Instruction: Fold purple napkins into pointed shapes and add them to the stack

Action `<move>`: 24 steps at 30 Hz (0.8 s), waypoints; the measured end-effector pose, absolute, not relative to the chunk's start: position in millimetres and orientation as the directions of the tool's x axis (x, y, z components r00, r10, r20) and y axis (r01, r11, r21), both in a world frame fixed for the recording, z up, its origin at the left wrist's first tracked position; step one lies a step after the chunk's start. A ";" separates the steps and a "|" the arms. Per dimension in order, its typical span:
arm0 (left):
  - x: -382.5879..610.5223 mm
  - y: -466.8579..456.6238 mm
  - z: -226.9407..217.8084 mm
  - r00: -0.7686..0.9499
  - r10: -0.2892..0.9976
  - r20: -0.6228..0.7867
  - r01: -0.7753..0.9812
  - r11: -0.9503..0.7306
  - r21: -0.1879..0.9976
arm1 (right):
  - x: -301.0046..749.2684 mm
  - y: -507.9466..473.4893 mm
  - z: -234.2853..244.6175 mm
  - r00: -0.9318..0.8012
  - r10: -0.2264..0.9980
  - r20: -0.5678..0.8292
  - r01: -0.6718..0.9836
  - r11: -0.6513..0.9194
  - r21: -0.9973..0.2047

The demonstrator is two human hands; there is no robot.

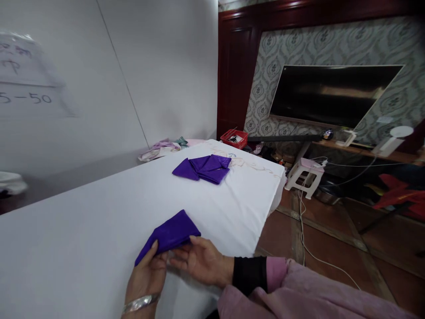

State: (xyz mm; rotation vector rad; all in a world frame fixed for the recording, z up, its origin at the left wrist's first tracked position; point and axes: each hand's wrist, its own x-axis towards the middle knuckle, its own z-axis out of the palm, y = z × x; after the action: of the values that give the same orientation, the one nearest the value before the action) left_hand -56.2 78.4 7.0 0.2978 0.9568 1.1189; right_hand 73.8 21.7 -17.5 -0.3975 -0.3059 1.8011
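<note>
A folded purple cloth napkin point(174, 231) is held up over the white-covered table point(89, 239). My left hand point(148, 270), with a silver bangle at the wrist, pinches its left part, thumb on top and fingers beneath. At the right end, my right hand point(202, 259) grips the lower edge between thumb and fingers, palm turned up. The fingertips of both hands nearly meet under the cloth. Farther back on the table lie several more folded purple napkins point(207, 168), overlapping one another.
Crumpled cloths point(161, 149) lie past the table's far edge by the white wall. Behind stands a red basket point(234, 138). To the right are a white stool point(304, 175) with cables on it, a trailing floor cable, and a wall television point(334, 94).
</note>
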 end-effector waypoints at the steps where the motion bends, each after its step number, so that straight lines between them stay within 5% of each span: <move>1: -55.9 77.9 5.6 0.124 0.858 -0.499 -0.604 0.464 0.648 | 70.2 21.2 -18.2 -0.231 0.967 -0.105 -0.873 -0.254 -0.417; 10: -35.3 50.9 1.9 0.097 0.947 -0.306 -0.593 0.302 0.747 | 82.5 45.7 -11.9 -0.019 0.955 -0.297 -0.848 -0.173 -0.500; 24: -38.5 42.9 -23.3 0.234 0.859 -0.456 -0.398 0.512 0.761 | 213.7 58.1 10.4 0.356 0.929 -0.100 -0.672 0.180 -0.718</move>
State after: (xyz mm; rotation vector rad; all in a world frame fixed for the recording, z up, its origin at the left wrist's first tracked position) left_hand -38.5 42.9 -23.3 0.5590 0.9904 0.9266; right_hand 213.7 58.1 10.4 -0.7637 -0.4036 1.1751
